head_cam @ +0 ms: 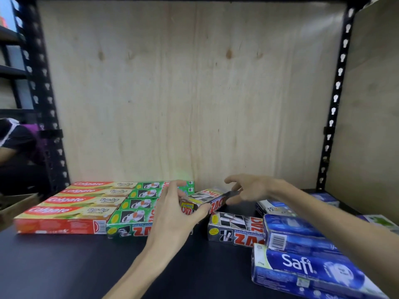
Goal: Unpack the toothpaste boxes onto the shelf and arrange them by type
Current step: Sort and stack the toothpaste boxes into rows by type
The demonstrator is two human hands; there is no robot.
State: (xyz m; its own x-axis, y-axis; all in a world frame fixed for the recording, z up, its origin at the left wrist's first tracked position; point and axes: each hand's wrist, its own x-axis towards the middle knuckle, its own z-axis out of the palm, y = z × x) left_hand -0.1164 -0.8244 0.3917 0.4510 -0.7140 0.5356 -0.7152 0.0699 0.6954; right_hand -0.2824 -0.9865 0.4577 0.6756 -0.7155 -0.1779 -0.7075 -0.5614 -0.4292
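- Left hand (172, 214) pinching a black ZACT box (203, 200), tilted, mid-shelf (64, 260).
- Right hand (248, 190) at its far end, fingers loosely spread, grip unclear.
- 4 Colgate boxes (64, 212) along left edge.

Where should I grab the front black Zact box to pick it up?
Grip the front black Zact box across its long narrow sides, near the middle, coming down from above. It lies flat with its top bare, but the Safi pack crowds its right end, so an end grip looks awkward.
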